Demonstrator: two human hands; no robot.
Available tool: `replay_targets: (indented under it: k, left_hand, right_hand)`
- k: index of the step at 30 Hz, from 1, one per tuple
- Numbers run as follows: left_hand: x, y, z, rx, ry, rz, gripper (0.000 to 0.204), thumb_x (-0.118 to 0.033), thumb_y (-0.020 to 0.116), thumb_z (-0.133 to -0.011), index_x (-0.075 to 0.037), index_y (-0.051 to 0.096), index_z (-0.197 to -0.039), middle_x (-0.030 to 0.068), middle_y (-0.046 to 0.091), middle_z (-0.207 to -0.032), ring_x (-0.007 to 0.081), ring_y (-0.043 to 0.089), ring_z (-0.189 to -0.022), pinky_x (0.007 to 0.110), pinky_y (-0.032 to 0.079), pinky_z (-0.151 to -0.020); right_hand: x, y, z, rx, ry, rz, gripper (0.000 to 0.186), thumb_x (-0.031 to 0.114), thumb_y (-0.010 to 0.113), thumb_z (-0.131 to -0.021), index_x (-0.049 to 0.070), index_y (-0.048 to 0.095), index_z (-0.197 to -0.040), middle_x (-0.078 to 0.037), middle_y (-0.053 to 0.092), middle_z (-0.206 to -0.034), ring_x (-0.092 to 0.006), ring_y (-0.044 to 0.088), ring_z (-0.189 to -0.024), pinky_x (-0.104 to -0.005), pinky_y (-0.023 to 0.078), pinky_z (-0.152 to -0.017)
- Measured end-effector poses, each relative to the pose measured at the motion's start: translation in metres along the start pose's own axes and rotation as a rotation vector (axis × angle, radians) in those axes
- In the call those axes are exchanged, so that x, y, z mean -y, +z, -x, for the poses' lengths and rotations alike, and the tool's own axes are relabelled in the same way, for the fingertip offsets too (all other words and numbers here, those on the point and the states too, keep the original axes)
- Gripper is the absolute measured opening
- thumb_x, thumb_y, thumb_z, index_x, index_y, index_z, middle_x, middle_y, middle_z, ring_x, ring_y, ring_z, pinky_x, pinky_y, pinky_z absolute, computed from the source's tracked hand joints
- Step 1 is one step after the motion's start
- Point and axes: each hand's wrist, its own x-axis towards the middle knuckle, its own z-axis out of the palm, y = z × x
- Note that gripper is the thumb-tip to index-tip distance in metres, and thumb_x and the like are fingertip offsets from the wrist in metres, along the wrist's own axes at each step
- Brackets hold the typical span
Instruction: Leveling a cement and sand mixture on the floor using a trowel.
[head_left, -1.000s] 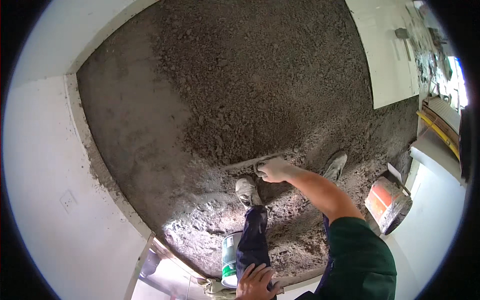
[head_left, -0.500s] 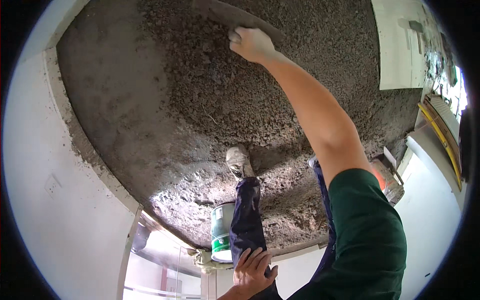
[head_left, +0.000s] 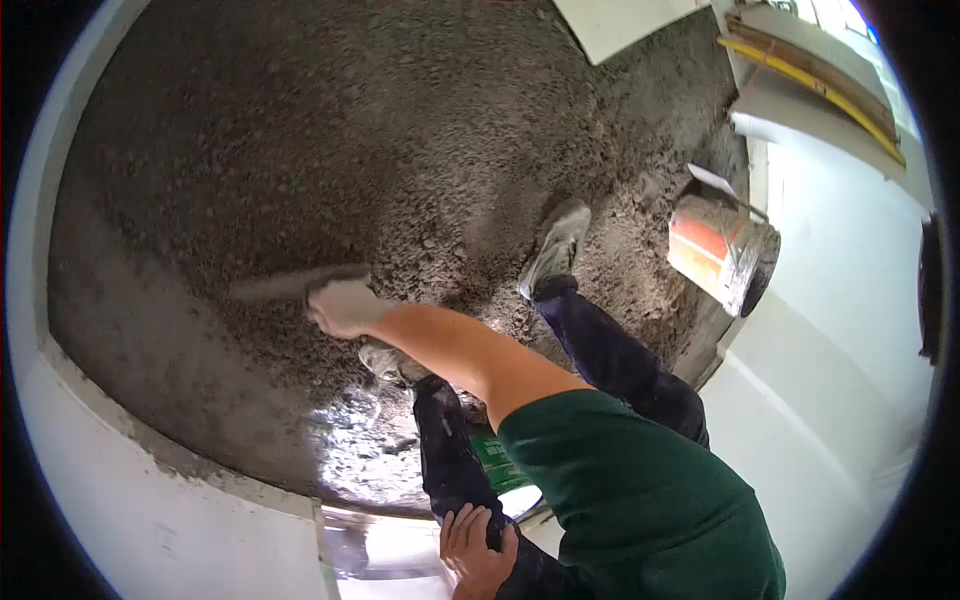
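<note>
My right hand (head_left: 345, 308) is wrapped round a long-bladed finishing trowel (head_left: 270, 285), smeared by motion. Its flat blade lies over the loose, dark, crumbly mortar (head_left: 400, 150) that covers the floor. To the left of the blade, a strip of mortar (head_left: 140, 310) looks smoother and flatter. My left hand (head_left: 478, 550) rests on my left leg just below the trowel arm, fingers laid on the dark trousers and holding nothing. My two dusty shoes stand in the mortar; the right shoe (head_left: 560, 245) is farther forward, the left one partly hidden by my forearm.
An orange-and-white mortar-caked bucket (head_left: 715, 250) lies tipped against the right wall. A green bucket (head_left: 495, 455) stands behind my legs, partly hidden. White walls (head_left: 150, 510) border the floor. A pale panel (head_left: 630, 20) lies at the far edge, near a yellow strip (head_left: 810, 85).
My right hand swept the trowel from the far side back toward my left foot. The view turned, so the tipped bucket shows more fully. My left hand stays on my leg.
</note>
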Motion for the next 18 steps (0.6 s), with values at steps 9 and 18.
replay_targets:
  k: [9,18]
  left_hand:
    - [-0.058,0.016,-0.038,0.110,0.008,-0.232,0.038,-0.024,0.079,-0.079,-0.005,0.069,-0.110,0.0188,0.070,-0.110,0.0398,0.066,-0.108,0.054,0.048,-0.102]
    - [-0.077,0.046,-0.073,0.252,0.086,-0.350,0.039,-0.030,0.077,-0.074,-0.004,0.069,-0.102,0.0198,0.072,-0.104,0.0374,0.068,-0.104,0.052,0.047,-0.103]
  right_hand:
    - [-0.202,-0.245,0.043,-0.769,0.430,-0.829,0.020,0.024,0.069,-0.086,0.006,0.067,-0.094,-0.008,0.064,-0.073,-0.0211,0.058,-0.057,-0.0404,0.048,-0.051]
    - [-0.338,-0.213,0.217,-1.330,0.773,-1.329,0.010,0.015,0.066,-0.088,0.010,0.058,-0.089,-0.001,0.049,-0.064,-0.0138,0.046,-0.048,-0.0345,0.034,-0.042]
